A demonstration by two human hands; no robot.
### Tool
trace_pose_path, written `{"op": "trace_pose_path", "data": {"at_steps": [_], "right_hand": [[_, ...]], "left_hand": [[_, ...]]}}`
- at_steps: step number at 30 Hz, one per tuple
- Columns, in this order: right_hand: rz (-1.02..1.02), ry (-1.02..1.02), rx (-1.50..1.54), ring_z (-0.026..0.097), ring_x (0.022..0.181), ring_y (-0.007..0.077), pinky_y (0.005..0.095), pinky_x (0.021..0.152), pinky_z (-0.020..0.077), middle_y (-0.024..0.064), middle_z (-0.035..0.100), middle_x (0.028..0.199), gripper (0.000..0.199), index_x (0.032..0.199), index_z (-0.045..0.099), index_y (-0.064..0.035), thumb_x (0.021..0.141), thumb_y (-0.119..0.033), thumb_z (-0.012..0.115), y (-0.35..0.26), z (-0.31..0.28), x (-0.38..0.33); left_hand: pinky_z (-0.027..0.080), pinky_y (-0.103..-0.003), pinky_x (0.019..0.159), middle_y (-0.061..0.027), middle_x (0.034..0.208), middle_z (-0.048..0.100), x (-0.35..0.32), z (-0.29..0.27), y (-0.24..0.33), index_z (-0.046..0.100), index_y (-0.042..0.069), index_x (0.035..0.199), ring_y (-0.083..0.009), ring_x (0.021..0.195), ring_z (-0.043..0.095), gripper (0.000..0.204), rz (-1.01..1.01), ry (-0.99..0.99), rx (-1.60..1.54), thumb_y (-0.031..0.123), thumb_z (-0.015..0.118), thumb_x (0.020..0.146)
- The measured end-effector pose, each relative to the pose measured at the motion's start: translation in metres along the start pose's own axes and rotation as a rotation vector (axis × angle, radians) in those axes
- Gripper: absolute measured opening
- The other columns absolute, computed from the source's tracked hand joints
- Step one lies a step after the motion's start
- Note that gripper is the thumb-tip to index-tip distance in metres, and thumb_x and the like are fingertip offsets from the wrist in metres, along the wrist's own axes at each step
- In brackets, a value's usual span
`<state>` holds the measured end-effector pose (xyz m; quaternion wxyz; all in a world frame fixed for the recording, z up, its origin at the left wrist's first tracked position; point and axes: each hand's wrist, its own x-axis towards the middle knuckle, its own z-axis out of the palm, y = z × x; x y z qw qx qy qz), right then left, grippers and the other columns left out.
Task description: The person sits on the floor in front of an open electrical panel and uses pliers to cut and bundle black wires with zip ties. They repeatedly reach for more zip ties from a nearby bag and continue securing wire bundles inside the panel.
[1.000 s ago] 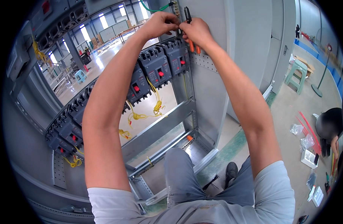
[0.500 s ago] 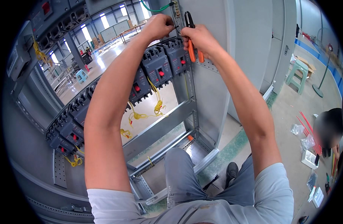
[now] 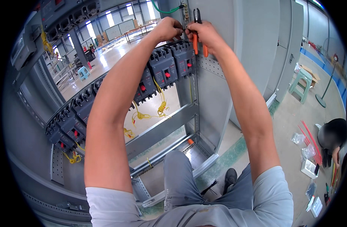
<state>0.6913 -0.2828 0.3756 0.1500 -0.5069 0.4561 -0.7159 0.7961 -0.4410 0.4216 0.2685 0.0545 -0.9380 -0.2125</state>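
Observation:
My right hand (image 3: 204, 33) is closed round a pair of orange-handled pliers (image 3: 195, 43), whose dark jaws point up past my fingers. Close on its left, my left hand (image 3: 169, 30) has its fingers pinched together beside a perforated upright (image 3: 186, 14) of the metal cabinet. What lies in that pinch is too small to make out. A green wire (image 3: 165, 11) reaches the upright just above my hands. Below them runs a row of dark circuit breakers (image 3: 163, 70) with red toggles, partly hidden by my left forearm. Bundled yellow wires (image 3: 162, 108) hang from the breakers.
A grey crossbar (image 3: 162, 130) spans the frame below the breakers. The cabinet's side panel (image 3: 215, 90) stands to my right. On the floor at right are a green stool (image 3: 301, 85), red strips (image 3: 311, 143), a white box (image 3: 309, 169) and a crouching person (image 3: 332, 136).
The view has shifted slightly, so the cabinet sits a little lower and further right. My hands have drawn closer together at the upright; the pliers are still in my right hand.

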Motion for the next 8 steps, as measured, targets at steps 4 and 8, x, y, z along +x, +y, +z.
{"op": "trace_pose_path", "data": {"at_steps": [4, 8], "right_hand": [[0.11, 0.038, 0.054, 0.059, 0.069, 0.0149, 0.0337, 0.068, 0.054, 0.0073, 0.063, 0.081, 0.015, 0.09, 0.062, 0.002, 0.093, -0.013, 0.059, -0.0017, -0.0071, -0.0037], [0.189, 0.049, 0.09, 0.059, 0.069, 0.0154, 0.0347, 0.067, 0.0541, 0.0091, 0.063, 0.082, 0.015, 0.092, 0.061, 0.003, 0.092, -0.012, 0.06, -0.0049, -0.0004, -0.0001]], "left_hand": [[0.064, -0.034, 0.066, -0.0128, 0.094, 0.076, -0.005, 0.0039, 0.0067, 0.072, -0.005, 0.106, -0.0207, 0.083, 0.077, 0.022, 0.009, 0.029, 0.098, 0.011, 0.065, 0.093], [0.064, -0.034, 0.066, -0.0129, 0.093, 0.076, -0.0062, 0.0036, 0.0034, 0.073, -0.005, 0.105, -0.0208, 0.083, 0.077, 0.021, 0.005, 0.048, 0.138, 0.011, 0.066, 0.092]]}}
